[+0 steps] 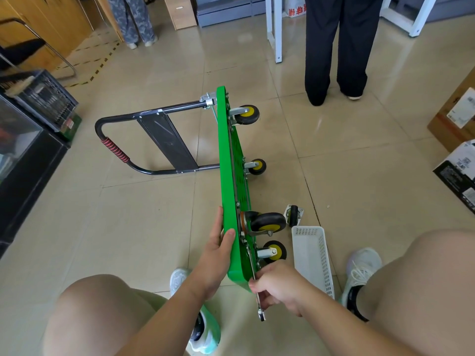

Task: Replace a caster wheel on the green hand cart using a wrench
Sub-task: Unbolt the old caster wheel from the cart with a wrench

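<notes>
Right hand [280,285] at six o'clock clenched round steel wrench [261,314], left hand [218,250] grasping green plastic hand cart [228,155] tipped on edge, white perforated basket [312,255] at five o'clock, loose black caster [294,214] beyond, dark-trousered bystander [334,47] at one o'clock

The person's bare knees [97,312] are spread wide, and both forearms reach out between them. The left forearm [164,317] rises from 7 o'clock toward 1 o'clock. The left hand [218,250] clamps the edge of the green cart [228,155], with the thumb [228,237] on its near face and the fingers [218,222] straight along the far side toward 12 o'clock. The right forearm [347,327] comes in from 5 o'clock. The right hand [277,286] is knuckles-up, its fingers curled round the wrench [261,310].
</notes>
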### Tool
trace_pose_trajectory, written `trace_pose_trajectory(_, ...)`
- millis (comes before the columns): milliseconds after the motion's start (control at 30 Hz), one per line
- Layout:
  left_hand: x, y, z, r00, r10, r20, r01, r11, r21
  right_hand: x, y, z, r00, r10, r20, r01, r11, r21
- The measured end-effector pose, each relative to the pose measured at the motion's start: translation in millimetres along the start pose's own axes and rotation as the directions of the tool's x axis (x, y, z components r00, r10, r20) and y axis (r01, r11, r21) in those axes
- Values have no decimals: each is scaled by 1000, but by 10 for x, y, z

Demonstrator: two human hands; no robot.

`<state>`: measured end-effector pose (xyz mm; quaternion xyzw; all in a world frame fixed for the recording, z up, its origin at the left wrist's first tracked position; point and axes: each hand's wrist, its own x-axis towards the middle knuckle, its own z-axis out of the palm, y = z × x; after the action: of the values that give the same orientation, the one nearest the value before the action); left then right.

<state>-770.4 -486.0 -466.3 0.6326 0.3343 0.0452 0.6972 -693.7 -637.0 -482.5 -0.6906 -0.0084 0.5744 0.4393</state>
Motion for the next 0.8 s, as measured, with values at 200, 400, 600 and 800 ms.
trace_pose_trajectory(200,-9,17,5,1000,-2,11,3,1000,-10,36,-4,-12,999,4,-36,-6,999,-47)
trace_pose_trajectory(400,-10,26,8,1000,0,12,0,1000,-10,135,23,-15,999,10,-34,-11,999,-39)
trace_pose_trajectory(600,-12,20,-1,1000,2,4,-2,1000,-3,279,66,-27,1000,-10,-21,7,987,-158)
trace_pose_trajectory(800,-12,18,9,1000,11,13,-11,1000,-17,401,166,-16,992,-116,-58,88,932,-353)
